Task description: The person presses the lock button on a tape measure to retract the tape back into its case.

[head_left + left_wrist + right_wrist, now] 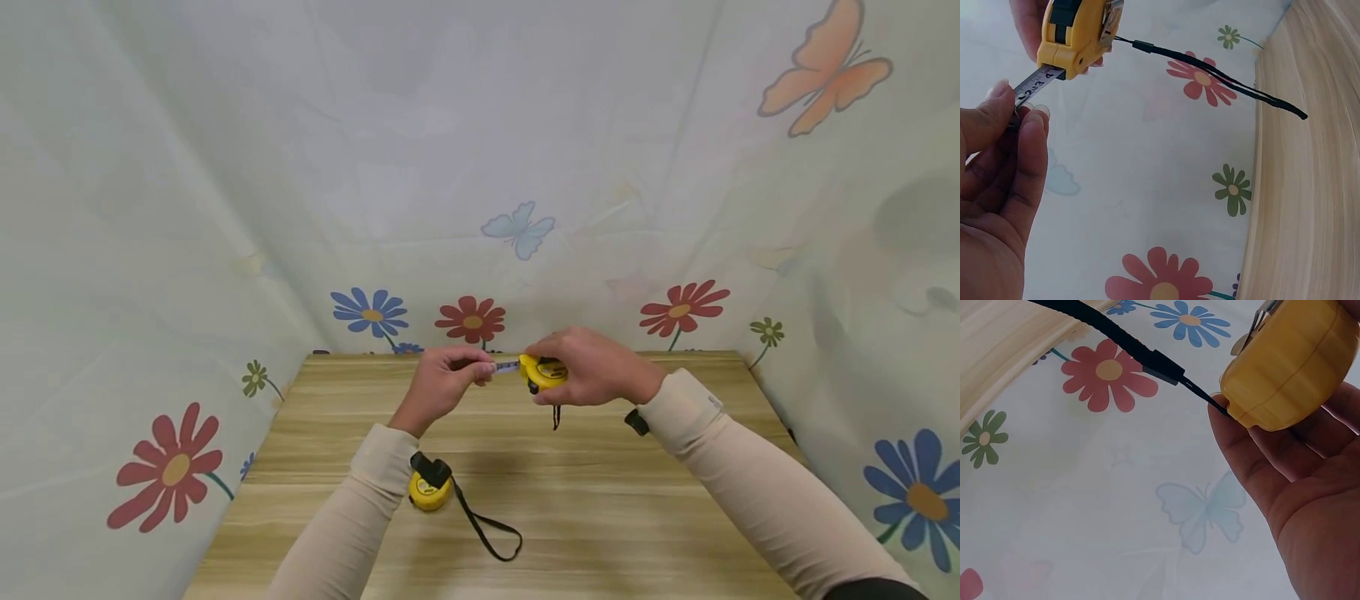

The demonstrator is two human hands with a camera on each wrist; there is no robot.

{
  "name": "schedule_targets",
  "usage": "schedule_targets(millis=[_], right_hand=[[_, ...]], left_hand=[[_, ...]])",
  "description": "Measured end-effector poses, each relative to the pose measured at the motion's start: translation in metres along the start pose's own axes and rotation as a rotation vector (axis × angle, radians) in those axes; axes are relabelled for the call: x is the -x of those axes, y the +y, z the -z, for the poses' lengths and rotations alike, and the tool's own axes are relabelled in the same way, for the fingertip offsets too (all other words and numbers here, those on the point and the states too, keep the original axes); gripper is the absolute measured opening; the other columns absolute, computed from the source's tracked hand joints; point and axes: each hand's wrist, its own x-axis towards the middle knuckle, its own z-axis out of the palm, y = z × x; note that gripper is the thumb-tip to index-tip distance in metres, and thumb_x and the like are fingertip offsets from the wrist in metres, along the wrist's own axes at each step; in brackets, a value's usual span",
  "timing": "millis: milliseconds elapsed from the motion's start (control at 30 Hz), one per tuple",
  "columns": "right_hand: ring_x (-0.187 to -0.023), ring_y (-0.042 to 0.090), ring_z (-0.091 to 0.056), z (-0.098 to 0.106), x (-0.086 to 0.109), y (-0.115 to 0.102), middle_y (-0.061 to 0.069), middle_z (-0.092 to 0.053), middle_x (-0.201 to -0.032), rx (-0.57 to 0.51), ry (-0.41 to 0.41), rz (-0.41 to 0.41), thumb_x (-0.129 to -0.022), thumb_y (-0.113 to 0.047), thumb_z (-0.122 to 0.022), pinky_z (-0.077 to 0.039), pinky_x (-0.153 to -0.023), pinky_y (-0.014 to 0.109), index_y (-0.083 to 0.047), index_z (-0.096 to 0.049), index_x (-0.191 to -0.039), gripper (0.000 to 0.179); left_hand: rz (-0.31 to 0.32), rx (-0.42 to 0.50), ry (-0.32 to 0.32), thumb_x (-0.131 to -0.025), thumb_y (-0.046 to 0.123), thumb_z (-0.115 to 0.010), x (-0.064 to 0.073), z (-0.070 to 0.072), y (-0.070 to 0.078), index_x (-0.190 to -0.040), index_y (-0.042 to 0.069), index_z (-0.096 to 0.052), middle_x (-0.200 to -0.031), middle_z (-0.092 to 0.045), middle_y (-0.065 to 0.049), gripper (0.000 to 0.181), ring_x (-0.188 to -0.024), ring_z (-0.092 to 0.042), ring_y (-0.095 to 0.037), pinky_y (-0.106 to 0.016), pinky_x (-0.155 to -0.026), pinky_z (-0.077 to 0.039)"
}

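My right hand (596,367) grips a yellow tape measure (546,372) above the far part of the table, its case also filling the upper corner of the right wrist view. A short length of printed blade (1038,82) sticks out of the case toward the left. Thumb and fingers of my left hand (444,382) pinch the blade's end. From the case hangs a black wrist strap (1222,78). On the table, beside my left forearm, lies a second yellow tape measure (430,493) with its black strap (487,527) looped to the right; the left wrist band partly covers it.
The wood-grain table (600,500) ends at a pale curtain (420,167) printed with flowers and butterflies, which rises behind it and along both sides. A dark wrist band (637,422) sits at the right cuff.
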Motion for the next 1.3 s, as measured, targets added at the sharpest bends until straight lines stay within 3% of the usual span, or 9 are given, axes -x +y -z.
schedule_targets(millis=[200,433,733,967,1133,1300], right_hand=[[-0.087,0.010,-0.063,0.001,0.001,0.000,0.003,-0.076,-0.111,0.004,-0.004,-0.003,-0.088,-0.037,-0.084,-0.058,-0.080,0.027,-0.005,-0.070,-0.131,0.055],[-0.087,0.010,-0.063,0.000,0.001,-0.002,0.002,-0.076,-0.110,0.000,-0.010,-0.007,-0.087,-0.037,-0.084,-0.058,-0.080,0.028,-0.005,-0.070,-0.130,0.055],[-0.085,0.009,-0.062,0.000,-0.003,-0.003,0.001,-0.075,-0.107,-0.009,-0.009,0.023,-0.087,-0.036,-0.085,-0.057,-0.078,0.026,-0.005,-0.071,-0.127,0.053],[-0.085,0.009,-0.063,0.002,-0.005,-0.005,0.002,-0.075,-0.108,-0.002,-0.008,0.035,-0.087,-0.035,-0.085,-0.057,-0.078,0.028,-0.004,-0.071,-0.128,0.053],[-0.087,0.010,-0.064,0.002,-0.008,-0.007,0.003,-0.076,-0.109,-0.003,-0.004,0.047,-0.087,-0.037,-0.085,-0.059,-0.080,0.029,-0.004,-0.071,-0.128,0.054],[-0.088,0.011,-0.064,0.001,-0.009,-0.009,0.003,-0.076,-0.109,0.001,-0.008,0.044,-0.087,-0.036,-0.085,-0.059,-0.081,0.029,-0.003,-0.071,-0.128,0.055]], left_hand=[[-0.009,0.012,0.002,-0.099,0.009,-0.071,0.000,-0.001,0.001,-0.100,0.003,-0.080,-0.093,-0.077,-0.018,0.011,-0.081,-0.072,-0.028,-0.027,-0.077,-0.063],[-0.008,0.007,-0.004,-0.099,0.010,-0.071,0.001,-0.002,-0.001,-0.100,0.003,-0.079,-0.098,-0.075,-0.030,0.011,-0.081,-0.072,-0.029,-0.026,-0.078,-0.063],[-0.005,0.006,-0.009,-0.099,0.010,-0.071,-0.001,-0.003,-0.001,-0.100,0.005,-0.080,-0.093,-0.076,-0.020,0.010,-0.079,-0.071,-0.019,-0.027,-0.077,-0.063],[0.012,0.012,-0.013,-0.100,0.010,-0.070,0.000,0.000,0.000,-0.102,0.003,-0.079,-0.099,-0.074,-0.030,0.012,-0.080,-0.070,-0.014,-0.026,-0.078,-0.062],[0.012,-0.004,-0.005,-0.100,0.011,-0.070,0.001,0.001,0.002,-0.102,0.004,-0.079,-0.097,-0.076,-0.024,0.012,-0.080,-0.070,-0.016,-0.026,-0.078,-0.062],[0.011,-0.014,-0.010,-0.100,0.011,-0.070,0.000,0.001,0.001,-0.101,0.005,-0.079,-0.097,-0.075,-0.026,0.011,-0.081,-0.071,-0.017,-0.026,-0.078,-0.062]])
